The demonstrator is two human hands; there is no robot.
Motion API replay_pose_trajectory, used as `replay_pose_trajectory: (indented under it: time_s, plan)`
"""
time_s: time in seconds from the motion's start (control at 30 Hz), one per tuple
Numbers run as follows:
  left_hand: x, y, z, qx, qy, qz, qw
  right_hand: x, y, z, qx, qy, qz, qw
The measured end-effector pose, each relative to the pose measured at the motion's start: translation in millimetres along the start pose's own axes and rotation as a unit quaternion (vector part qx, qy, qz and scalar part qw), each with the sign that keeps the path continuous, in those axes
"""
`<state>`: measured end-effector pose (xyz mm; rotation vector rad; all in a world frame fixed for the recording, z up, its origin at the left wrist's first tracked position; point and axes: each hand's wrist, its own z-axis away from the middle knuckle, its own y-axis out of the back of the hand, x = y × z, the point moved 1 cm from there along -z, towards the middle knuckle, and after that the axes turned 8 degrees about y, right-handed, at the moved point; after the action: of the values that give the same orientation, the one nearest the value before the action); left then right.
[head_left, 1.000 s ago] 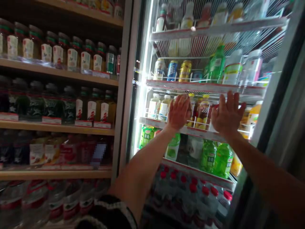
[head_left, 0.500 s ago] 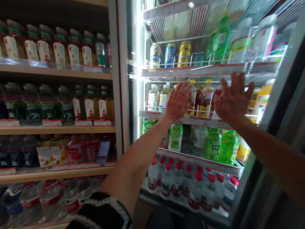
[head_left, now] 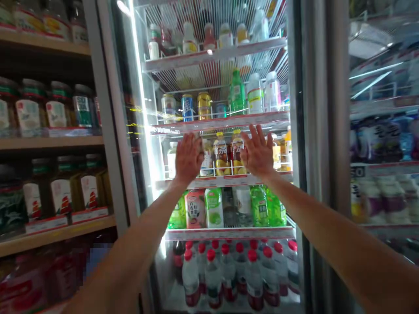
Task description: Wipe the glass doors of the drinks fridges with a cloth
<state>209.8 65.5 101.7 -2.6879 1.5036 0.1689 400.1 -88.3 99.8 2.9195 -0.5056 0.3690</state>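
Note:
Both my arms reach forward toward a lit drinks fridge. My left hand (head_left: pixel 189 158) is raised with its fingers stretched up, holding nothing, in front of the middle shelf's white-labelled bottles. My right hand (head_left: pixel 259 151) is likewise raised, fingers spread and nothing in it. Between the hands stand yellow-capped tea bottles (head_left: pixel 222 155) behind a wire rail. Below them are a pink carton-like bottle (head_left: pixel 195 208), a green-and-white bottle (head_left: pixel 214 207) and green bottles (head_left: pixel 260 205). Whether either hand touches the fridge front cannot be made out.
Cans (head_left: pixel 204 106) and a green bottle (head_left: pixel 237 92) stand on the shelf above. Red-capped bottles (head_left: pixel 253 274) fill the bottom. Wooden shelves (head_left: pixel 52 142) with bottled drinks are at left; a metal door frame (head_left: pixel 334 131) and another fridge section are at right.
My view has turned right, so the fridge now sits central and more of the right side shows. Both hands stay raised and open, and my right hand appears closer to the left one.

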Motion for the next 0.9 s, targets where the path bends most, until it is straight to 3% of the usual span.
replay_pose_trajectory:
  time_s: [0.1, 0.17, 0.2, 0.27, 0.37, 0.43, 0.47, 0.5, 0.6, 0.67, 0.73, 0.83, 0.9]
  plan:
    - [-58.8, 23.1, 5.1, 0.112, 0.140, -0.019, 0.984, -0.7, -1.4, -0.6, -0.004, -0.003, 0.002, 1.000]
    - [-79.8, 28.6, 8.3, 0.159, 0.212, -0.027, 0.964, -1.4, -2.3, -1.1, -0.004, -0.006, 0.006, 1.000]
    - [-77.5, 26.4, 9.8, 0.159, 0.213, -0.023, 0.964, -1.7, -2.5, -1.2, -0.004, -0.006, 0.008, 1.000]
    - [-50.1, 14.8, 12.3, 0.139, 0.163, -0.005, 0.977, -1.7, -2.5, -1.3, -0.005, -0.007, 0.010, 1.000]
    - [7.5, -5.6, 14.3, 0.037, -0.013, 0.037, 0.999, -0.6, -2.1, -0.9, -0.005, -0.005, 0.011, 1.000]
    - [19.9, -8.9, 14.2, -0.020, -0.085, 0.050, 0.995, 0.1, -1.9, -0.7, -0.001, -0.004, 0.010, 1.000]
    - [14.0, -6.3, 13.5, -0.020, -0.082, 0.046, 0.995, 0.2, -1.9, -0.7, 0.000, -0.004, 0.011, 1.000]
    - [1.6, -1.3, 12.5, 0.000, -0.050, 0.036, 0.998, 0.2, -1.9, -0.7, 0.002, -0.005, 0.012, 1.000]
    - [-45.2, 16.1, 11.0, 0.119, 0.126, -0.008, 0.985, -0.7, -2.0, -1.0, -0.001, -0.006, 0.017, 1.000]
    - [-54.2, 19.5, 13.6, 0.153, 0.191, -0.017, 0.969, -1.3, -1.8, -1.2, -0.004, -0.008, 0.015, 1.000]
    - [-35.2, 14.0, 19.4, 0.124, 0.153, -0.003, 0.980, -1.3, -1.3, -1.0, -0.007, -0.010, 0.008, 1.000]
    - [12.6, 1.4, 32.0, 0.006, -0.045, 0.041, 0.998, -0.6, -0.1, -0.4, -0.012, -0.007, -0.002, 1.000]
    - [24.0, 0.5, 38.1, -0.067, -0.135, 0.046, 0.988, -0.2, 0.4, 0.0, -0.011, -0.004, -0.003, 1.000]
